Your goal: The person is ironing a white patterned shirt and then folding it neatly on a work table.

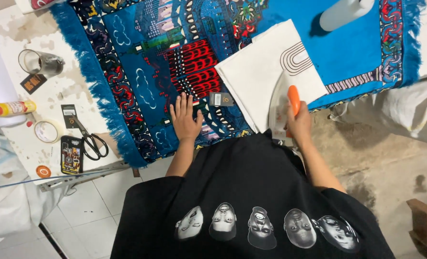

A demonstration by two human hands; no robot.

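My left hand (184, 119) lies flat, fingers spread, on a blue patterned cloth with a fringe (141, 62) that covers the table. My right hand (298, 122) grips the orange handle of a white iron (285, 108), which rests on the near edge of a folded white fabric (266, 72) with a brown line pattern. A small grey tag (221, 99) lies on the cloth between my hands. My black printed shirt fills the lower part of the view.
On the white table's left strip sit a glass (40, 62), a yellow bottle with an orange cap (11, 108), a tape roll (47, 131), black scissors (91, 141), a phone (71, 154). A white bottle (343, 12) stands at the far right. White sacks (410, 112) sit right.
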